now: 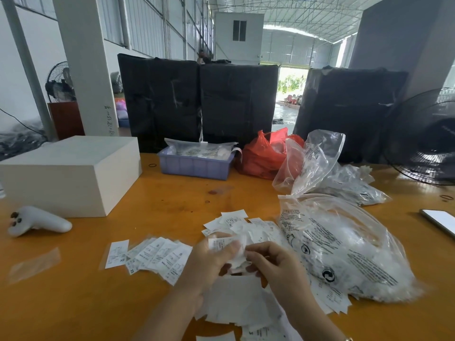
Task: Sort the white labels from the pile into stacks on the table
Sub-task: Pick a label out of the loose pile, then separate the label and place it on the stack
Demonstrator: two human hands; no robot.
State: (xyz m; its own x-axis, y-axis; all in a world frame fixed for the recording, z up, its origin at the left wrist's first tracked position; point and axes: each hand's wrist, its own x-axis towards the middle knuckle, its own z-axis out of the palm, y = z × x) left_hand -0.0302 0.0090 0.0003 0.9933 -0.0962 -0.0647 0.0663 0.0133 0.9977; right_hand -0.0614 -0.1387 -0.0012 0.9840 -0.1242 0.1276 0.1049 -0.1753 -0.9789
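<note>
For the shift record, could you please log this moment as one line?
left hand: pinching labels | right hand: pinching same labels | sorted row: left of hands | pile: behind hands

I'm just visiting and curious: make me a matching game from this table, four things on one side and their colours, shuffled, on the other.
Things:
1. tray
2. crumpled bag beside the tray
3. box on the left
4. fan at the right edge

Colours:
A. black
B. white
C. red
D. blue-purple

Pairs: 1-D, 2-C, 3-B, 4-A
</note>
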